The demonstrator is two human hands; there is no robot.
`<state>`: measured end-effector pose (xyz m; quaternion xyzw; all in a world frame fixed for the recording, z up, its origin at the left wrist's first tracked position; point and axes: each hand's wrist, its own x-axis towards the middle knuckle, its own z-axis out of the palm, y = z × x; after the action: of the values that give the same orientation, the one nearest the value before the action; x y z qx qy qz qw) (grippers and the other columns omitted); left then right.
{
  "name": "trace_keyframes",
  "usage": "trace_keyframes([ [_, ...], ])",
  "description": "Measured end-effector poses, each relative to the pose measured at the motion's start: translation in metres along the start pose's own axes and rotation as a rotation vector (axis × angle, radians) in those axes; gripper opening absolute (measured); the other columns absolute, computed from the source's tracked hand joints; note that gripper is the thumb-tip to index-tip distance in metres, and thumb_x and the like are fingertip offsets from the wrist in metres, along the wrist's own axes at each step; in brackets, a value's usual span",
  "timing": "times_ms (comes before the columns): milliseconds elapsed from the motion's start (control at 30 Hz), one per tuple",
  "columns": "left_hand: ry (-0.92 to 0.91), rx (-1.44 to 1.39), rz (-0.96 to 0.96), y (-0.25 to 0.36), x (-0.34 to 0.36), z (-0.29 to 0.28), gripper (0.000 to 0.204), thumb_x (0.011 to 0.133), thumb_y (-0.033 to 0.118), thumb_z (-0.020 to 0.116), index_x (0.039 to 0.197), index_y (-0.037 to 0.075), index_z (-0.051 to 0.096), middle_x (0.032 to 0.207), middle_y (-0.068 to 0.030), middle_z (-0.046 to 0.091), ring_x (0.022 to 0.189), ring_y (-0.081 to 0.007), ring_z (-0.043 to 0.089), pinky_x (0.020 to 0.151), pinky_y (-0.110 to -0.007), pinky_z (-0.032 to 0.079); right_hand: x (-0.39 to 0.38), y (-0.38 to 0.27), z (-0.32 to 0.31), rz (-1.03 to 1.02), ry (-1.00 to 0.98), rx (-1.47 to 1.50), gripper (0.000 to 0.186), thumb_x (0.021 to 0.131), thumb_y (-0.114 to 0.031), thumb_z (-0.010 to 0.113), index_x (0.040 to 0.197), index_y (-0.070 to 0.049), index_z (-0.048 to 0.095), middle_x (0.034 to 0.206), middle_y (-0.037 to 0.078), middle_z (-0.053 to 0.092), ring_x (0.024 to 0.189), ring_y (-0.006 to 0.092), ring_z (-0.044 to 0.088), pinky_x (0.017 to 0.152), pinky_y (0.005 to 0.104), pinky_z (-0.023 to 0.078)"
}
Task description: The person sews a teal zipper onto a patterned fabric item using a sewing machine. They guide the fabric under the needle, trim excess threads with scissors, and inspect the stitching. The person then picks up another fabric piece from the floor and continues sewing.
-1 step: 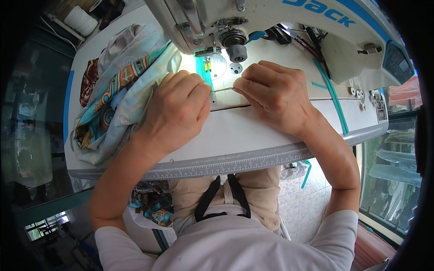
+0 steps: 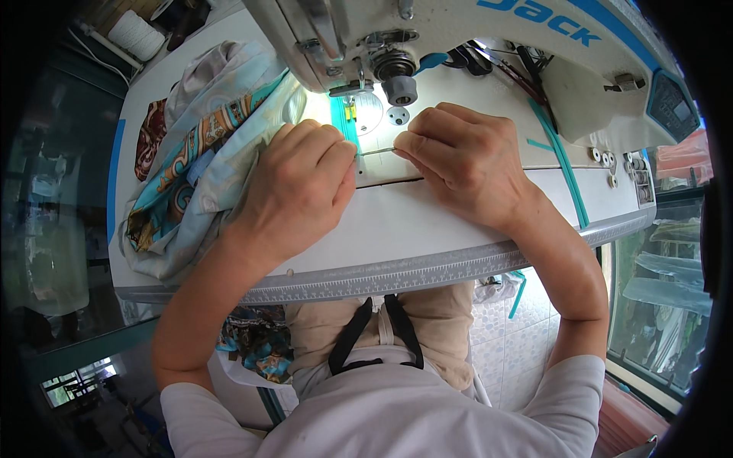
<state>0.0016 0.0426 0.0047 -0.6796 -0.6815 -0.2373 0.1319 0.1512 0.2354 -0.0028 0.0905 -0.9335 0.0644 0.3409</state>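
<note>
My left hand (image 2: 301, 183) is closed in a pinch at the near end of a teal fabric strip (image 2: 343, 126). That strip runs back under the sewing machine's needle area, beside a small yellow part (image 2: 350, 109). My right hand (image 2: 466, 156) pinches a thin, dark, needle-like rod (image 2: 379, 150), whose other end meets my left fingertips at the strip. Its exact kind is too small to tell. Against my left wrist lies a heap of pale blue patterned fabric (image 2: 221, 164). Above both hands stands the white sewing machine head (image 2: 328, 46).
A ruler strip (image 2: 366, 278) lines the table's front edge. More teal strips (image 2: 561, 164) hang over that edge at right, near several small bobbins (image 2: 607, 159). Scissors and dark-handled tools (image 2: 508, 72) lie behind my right hand. A white cord spool (image 2: 136, 34) stands at far left.
</note>
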Motion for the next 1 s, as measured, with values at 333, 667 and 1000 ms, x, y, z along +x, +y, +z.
trace_keyframes([
  [333,0.025,0.003,0.024,-0.003,-0.001,0.002,0.019,0.077,-0.008,0.072,0.093,-0.001,0.065,0.092,-0.0127,0.066,0.086,-0.0325,0.065,0.078,-0.041,0.052,0.001,0.000,-0.001,-0.003,-0.009,0.006,0.016,0.076,-0.010,0.071,0.091,-0.011,0.074,0.084,-0.001,0.065,0.078,0.0176,0.066,0.056,0.0339,0.052],
  [667,0.121,-0.015,0.073,-0.006,-0.002,0.009,0.016,0.075,-0.004,0.072,0.086,0.002,0.061,0.087,-0.0086,0.063,0.084,-0.0277,0.062,0.075,-0.039,0.047,0.000,0.001,0.002,-0.003,-0.004,0.011,0.016,0.075,-0.010,0.071,0.091,-0.011,0.074,0.085,-0.001,0.065,0.077,0.0172,0.066,0.056,0.0337,0.052],
  [1000,0.129,-0.039,0.039,-0.007,-0.005,0.011,0.015,0.078,-0.004,0.072,0.089,0.001,0.063,0.091,-0.0096,0.064,0.087,-0.0281,0.063,0.076,-0.040,0.047,0.001,0.001,0.008,-0.030,0.010,0.011,0.021,0.071,-0.008,0.067,0.091,-0.010,0.074,0.087,-0.002,0.064,0.078,0.0159,0.065,0.056,0.0331,0.053],
])
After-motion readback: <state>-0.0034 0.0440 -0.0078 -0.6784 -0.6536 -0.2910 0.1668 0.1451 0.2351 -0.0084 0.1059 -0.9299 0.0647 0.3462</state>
